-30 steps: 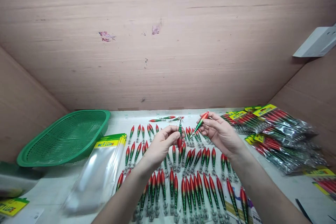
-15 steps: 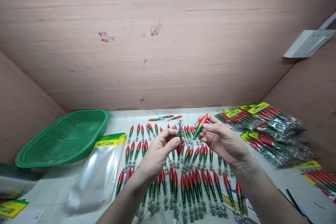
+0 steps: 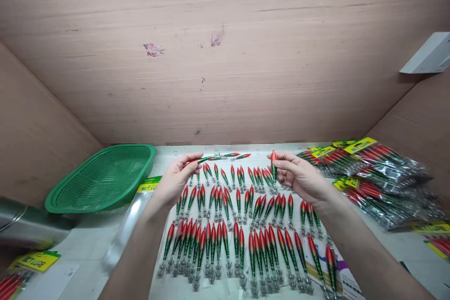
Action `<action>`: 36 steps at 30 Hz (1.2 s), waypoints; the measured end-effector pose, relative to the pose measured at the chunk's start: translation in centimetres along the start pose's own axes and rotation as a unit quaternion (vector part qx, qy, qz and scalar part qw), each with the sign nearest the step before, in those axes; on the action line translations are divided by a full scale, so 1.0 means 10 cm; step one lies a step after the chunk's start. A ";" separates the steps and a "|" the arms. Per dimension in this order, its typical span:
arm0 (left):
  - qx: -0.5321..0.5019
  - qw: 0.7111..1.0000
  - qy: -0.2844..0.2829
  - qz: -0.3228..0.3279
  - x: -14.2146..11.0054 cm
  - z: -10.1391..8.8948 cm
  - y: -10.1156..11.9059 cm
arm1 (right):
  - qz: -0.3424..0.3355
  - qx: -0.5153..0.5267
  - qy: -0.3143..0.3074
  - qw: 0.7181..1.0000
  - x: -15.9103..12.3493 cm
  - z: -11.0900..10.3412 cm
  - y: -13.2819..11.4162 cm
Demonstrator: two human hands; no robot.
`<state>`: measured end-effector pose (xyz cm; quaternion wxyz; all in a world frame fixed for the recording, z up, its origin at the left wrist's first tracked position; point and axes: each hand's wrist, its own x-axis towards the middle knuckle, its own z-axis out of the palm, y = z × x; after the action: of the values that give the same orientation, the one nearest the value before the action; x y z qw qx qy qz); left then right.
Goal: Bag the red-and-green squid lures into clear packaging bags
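Note:
Between its thumb and fingers my left hand (image 3: pixel 177 176) pinches a red-and-green squid jig (image 3: pixel 201 160), which lies nearly level with its hook end to the right. My right hand (image 3: pixel 302 176) grips another squid jig (image 3: pixel 273 165) upright, red tip on top; its lower end overlaps the jigs behind. Below and between both hands, several rows of matching squid jigs (image 3: pixel 242 248) lie on the table, red ends away from me and wire hooks towards me. A few jigs (image 3: pixel 240 156) rest sideways at the back, near my left fingertips.
At the left stand a green plastic basket (image 3: pixel 105 180) and a shiny metal cylinder (image 3: pixel 31 225). Clear packaging bags (image 3: pixel 124 225) with yellow headers lie partly behind my left forearm. Packed jigs (image 3: pixel 379 183) are piled on the right. A wooden wall (image 3: pixel 225 79) closes the back.
My left hand has moved left and its jig has swung from upright to nearly level. In my right hand the jig has turned from slanted to upright. The view has shifted slightly.

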<state>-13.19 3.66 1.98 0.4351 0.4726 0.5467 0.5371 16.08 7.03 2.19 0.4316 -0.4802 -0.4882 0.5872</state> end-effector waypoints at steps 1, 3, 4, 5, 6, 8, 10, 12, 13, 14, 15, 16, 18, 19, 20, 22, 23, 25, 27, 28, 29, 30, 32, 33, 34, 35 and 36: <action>0.016 1.000 0.004 -0.003 0.06 -0.08 -0.01 | 0.010 -0.026 -0.006 1.000 0.08 0.03 0.06; 0.042 0.999 0.015 -0.005 0.17 -0.17 -0.07 | 0.031 -0.085 -0.015 0.996 0.26 0.12 0.19; 0.057 0.998 0.019 -0.007 0.22 -0.18 -0.11 | 0.042 -0.123 -0.015 0.991 0.36 0.18 0.26; 0.076 0.997 0.018 -0.012 0.28 -0.15 -0.16 | 0.053 -0.163 -0.010 0.985 0.46 0.25 0.32; 0.097 0.995 0.011 -0.018 0.33 -0.10 -0.21 | 0.065 -0.206 -0.002 0.976 0.56 0.31 0.38; 0.148 0.988 -0.022 -0.040 0.44 0.05 -0.31 | 0.090 -0.289 0.015 0.953 0.75 0.40 0.48; 0.205 0.975 -0.060 -0.065 0.55 0.25 -0.38 | 0.111 -0.361 0.024 0.926 0.90 0.46 0.55; 0.261 0.956 -0.098 -0.086 0.67 0.43 -0.44 | 0.119 -0.421 0.024 0.899 0.99 0.48 0.61; 0.288 0.946 -0.116 -0.095 0.73 0.52 -0.46 | 0.119 -0.447 0.023 0.886 1.01 0.49 0.63; 0.313 0.935 -0.131 -0.101 0.78 0.59 -0.48 | 0.117 -0.472 0.021 0.874 1.02 0.49 0.64; 0.338 0.924 -0.144 -0.105 0.83 0.65 -0.51 | 0.114 -0.495 0.019 0.861 1.02 0.49 0.66; 0.361 0.913 -0.155 -0.107 0.87 0.70 -0.53 | 0.109 -0.516 0.017 0.850 1.02 0.49 0.66; 0.405 0.894 -0.163 -0.100 0.93 0.77 -0.58 | 0.092 -0.553 0.012 0.828 1.03 0.49 0.65; 0.427 0.885 -0.160 -0.093 0.95 0.79 -0.60 | 0.078 -0.570 0.011 0.818 1.05 0.48 0.64; 0.449 0.877 -0.151 -0.084 0.98 0.80 -0.62 | 0.060 -0.587 0.009 0.808 1.07 0.47 0.62; 0.490 0.861 -0.122 -0.064 1.03 0.78 -0.64 | 0.016 -0.616 0.003 0.788 1.14 0.45 0.58; 0.508 0.853 -0.108 -0.054 1.07 0.76 -0.65 | -0.007 -0.629 -0.003 0.777 1.19 0.44 0.56; 0.538 0.837 -0.094 -0.037 1.15 0.70 -0.65 | -0.046 -0.654 -0.023 0.755 1.27 0.42 0.53; 0.556 0.824 -0.102 -0.025 1.22 0.64 -0.65 | -0.073 -0.675 -0.046 0.733 1.35 0.41 0.54; 0.562 0.820 -0.109 -0.021 1.25 0.61 -0.65 | -0.084 -0.684 -0.055 0.723 1.39 0.41 0.55; 0.564 0.817 -0.116 -0.019 1.28 0.59 -0.65 | -0.094 -0.691 -0.061 0.714 1.42 0.40 0.56; 0.564 0.817 -0.120 -0.018 1.30 0.57 -0.66 | -0.101 -0.698 -0.066 0.706 1.45 0.39 0.57; 0.552 0.824 -0.124 -0.019 1.31 0.55 -0.66 | -0.113 -0.706 -0.071 0.696 1.48 0.36 0.59; 0.540 0.832 -0.126 -0.019 1.31 0.54 -0.66 | -0.117 -0.708 -0.073 0.693 1.49 0.33 0.60; 0.525 0.842 -0.127 -0.019 1.31 0.53 -0.66 | -0.119 -0.709 -0.074 0.691 1.50 0.30 0.60; 0.505 0.853 -0.128 -0.020 1.31 0.51 -0.65 | -0.120 -0.710 -0.075 0.690 1.49 0.27 0.59; 0.482 0.867 -0.129 -0.020 1.30 0.50 -0.64 | -0.120 -0.710 -0.076 0.689 1.49 0.23 0.58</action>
<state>-10.85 17.52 -4.19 0.2302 0.6776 0.6857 0.1326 11.09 20.30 -5.56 -0.0101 -0.5341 -0.8443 0.0426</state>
